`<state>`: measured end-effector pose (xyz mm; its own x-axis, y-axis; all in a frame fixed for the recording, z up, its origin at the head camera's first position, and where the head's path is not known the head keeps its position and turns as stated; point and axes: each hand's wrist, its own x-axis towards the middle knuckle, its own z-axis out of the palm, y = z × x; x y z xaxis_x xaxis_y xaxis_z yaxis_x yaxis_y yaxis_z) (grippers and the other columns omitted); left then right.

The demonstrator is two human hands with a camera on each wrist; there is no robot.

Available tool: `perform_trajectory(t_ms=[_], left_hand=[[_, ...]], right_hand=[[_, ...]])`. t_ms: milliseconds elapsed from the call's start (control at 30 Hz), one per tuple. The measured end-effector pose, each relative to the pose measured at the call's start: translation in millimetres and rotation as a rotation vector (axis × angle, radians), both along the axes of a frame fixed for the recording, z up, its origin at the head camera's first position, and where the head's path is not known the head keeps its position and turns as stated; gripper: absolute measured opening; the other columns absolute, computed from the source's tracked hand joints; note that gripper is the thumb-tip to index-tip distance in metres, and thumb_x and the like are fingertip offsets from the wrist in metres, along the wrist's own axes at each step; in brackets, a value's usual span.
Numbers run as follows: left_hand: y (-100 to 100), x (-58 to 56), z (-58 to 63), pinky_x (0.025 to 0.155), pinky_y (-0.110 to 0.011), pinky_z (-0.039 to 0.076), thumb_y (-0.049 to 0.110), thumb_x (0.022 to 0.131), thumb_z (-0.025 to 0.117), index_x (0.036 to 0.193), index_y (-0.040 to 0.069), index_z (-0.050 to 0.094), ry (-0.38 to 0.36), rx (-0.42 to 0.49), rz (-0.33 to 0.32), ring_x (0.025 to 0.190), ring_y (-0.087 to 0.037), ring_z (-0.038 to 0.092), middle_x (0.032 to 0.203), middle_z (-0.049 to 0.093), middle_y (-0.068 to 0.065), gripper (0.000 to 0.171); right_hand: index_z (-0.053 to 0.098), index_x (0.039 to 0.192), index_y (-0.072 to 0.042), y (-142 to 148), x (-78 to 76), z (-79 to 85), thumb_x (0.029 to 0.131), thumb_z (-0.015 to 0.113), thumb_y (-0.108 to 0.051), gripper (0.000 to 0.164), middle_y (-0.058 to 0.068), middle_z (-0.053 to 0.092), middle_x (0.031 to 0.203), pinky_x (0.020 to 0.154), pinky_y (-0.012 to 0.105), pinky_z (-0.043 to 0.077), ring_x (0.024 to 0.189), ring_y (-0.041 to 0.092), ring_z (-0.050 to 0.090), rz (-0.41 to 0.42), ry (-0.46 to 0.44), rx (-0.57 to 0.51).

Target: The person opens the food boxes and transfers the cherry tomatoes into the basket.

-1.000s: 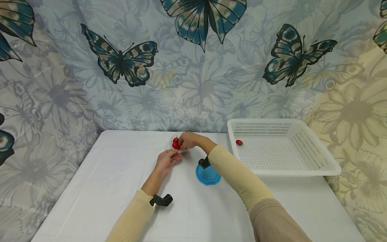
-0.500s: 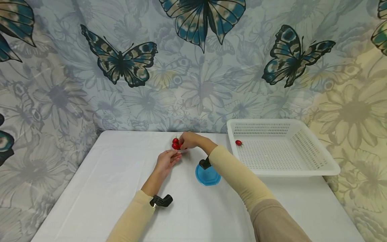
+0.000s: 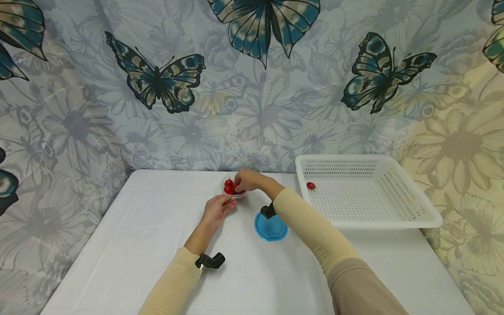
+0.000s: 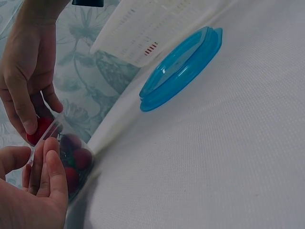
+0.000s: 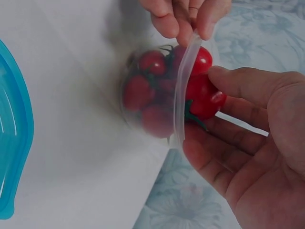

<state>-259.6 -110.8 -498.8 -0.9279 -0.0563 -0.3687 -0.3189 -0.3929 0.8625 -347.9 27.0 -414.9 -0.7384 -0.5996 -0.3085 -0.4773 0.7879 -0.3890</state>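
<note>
A clear plastic container (image 5: pixel 178 100) holding several red cherry tomatoes (image 5: pixel 138 93) with green stems stands at the table's far edge. At its rim, my left hand (image 3: pixel 215 212) pinches the wall between thumb and fingers. My right hand (image 3: pixel 250 180) is at the container's mouth; in the right wrist view its thumb and fingers grip a cherry tomato (image 5: pixel 204 98). The left wrist view shows that same tomato (image 4: pixel 40 130) under the right hand's fingers. Close to my right wrist, a round blue lid (image 3: pixel 271 227) lies on the white cloth.
To the right stands a large white perforated basket (image 3: pixel 378 223), with one cherry tomato (image 3: pixel 311 186) near its left wall. White cloth covers the table (image 3: pixel 157 245). Behind the table hangs a butterfly-patterned fabric (image 3: pixel 271 109).
My right hand has risen slightly and shifted a little to the right, and more red shows beneath its fingers. The left hand stays at the container's rim.
</note>
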Motion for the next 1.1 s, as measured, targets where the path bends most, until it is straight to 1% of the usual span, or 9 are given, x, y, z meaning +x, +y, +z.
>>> perform_trajectory(t_ms=[200, 333, 567, 800, 1033, 1100], left_hand=[[-0.3, 0.0, -0.7, 0.074, -0.019, 0.058, 0.012, 0.098, 0.057, 0.108, 0.002, 0.055, 0.003, -0.003, -0.005, 0.084, -0.011, 0.071, 0.088, 0.071, -0.001, 0.015], [-0.1, 0.1, -0.7, 0.074, -0.018, 0.058, 0.013, 0.098, 0.057, 0.109, 0.002, 0.054, -0.001, -0.007, -0.006, 0.082, -0.01, 0.071, 0.087, 0.071, -0.001, 0.015], [0.2, -0.4, -0.5, 0.073, -0.018, 0.058, 0.013, 0.099, 0.056, 0.11, 0.001, 0.055, -0.01, -0.001, -0.003, 0.08, -0.009, 0.07, 0.085, 0.071, -0.001, 0.016], [0.8, -0.8, -0.4, 0.074, -0.018, 0.058, 0.015, 0.099, 0.055, 0.112, 0.001, 0.055, -0.02, -0.012, -0.014, 0.08, -0.009, 0.07, 0.086, 0.071, 0.0, 0.018], [-0.2, -1.5, -0.7, 0.071, -0.018, 0.057, 0.012, 0.099, 0.055, 0.116, -0.004, 0.054, 0.0, -0.006, -0.015, 0.077, -0.008, 0.07, 0.083, 0.071, 0.0, 0.023], [-0.3, -1.6, -0.5, 0.071, -0.017, 0.057, 0.011, 0.098, 0.055, 0.117, -0.005, 0.054, -0.001, -0.004, -0.016, 0.076, -0.008, 0.07, 0.081, 0.071, 0.001, 0.025]], right_hand=[[0.071, 0.11, -0.004, 1.1, 0.4, 4.8, 0.092, 0.067, -0.019, 0.024, 0.009, 0.071, 0.107, 0.084, 0.029, 0.056, 0.094, 0.019, 0.064, -0.008, 0.012, 0.001], [0.071, 0.11, -0.003, 3.4, 1.0, 6.9, 0.092, 0.066, -0.018, 0.024, 0.01, 0.071, 0.106, 0.082, 0.028, 0.056, 0.092, 0.019, 0.064, -0.013, 0.003, -0.015], [0.07, 0.113, -0.004, 9.8, -3.3, 15.2, 0.093, 0.065, -0.02, 0.026, 0.009, 0.071, 0.106, 0.079, 0.027, 0.056, 0.091, 0.018, 0.065, 0.002, 0.026, -0.02], [0.072, 0.105, -0.003, 16.3, -9.4, 26.0, 0.092, 0.066, -0.017, 0.02, 0.01, 0.073, 0.099, 0.077, 0.027, 0.055, 0.087, 0.018, 0.065, 0.017, 0.063, -0.06], [0.071, 0.103, -0.003, 21.7, -11.8, 36.6, 0.092, 0.064, -0.017, 0.019, 0.01, 0.073, 0.096, 0.076, 0.028, 0.055, 0.09, 0.023, 0.067, -0.018, 0.036, -0.08], [0.072, 0.103, -0.003, 23.5, -12.2, 39.0, 0.092, 0.064, -0.017, 0.019, 0.01, 0.073, 0.095, 0.076, 0.028, 0.055, 0.09, 0.024, 0.067, -0.018, 0.041, -0.079]])
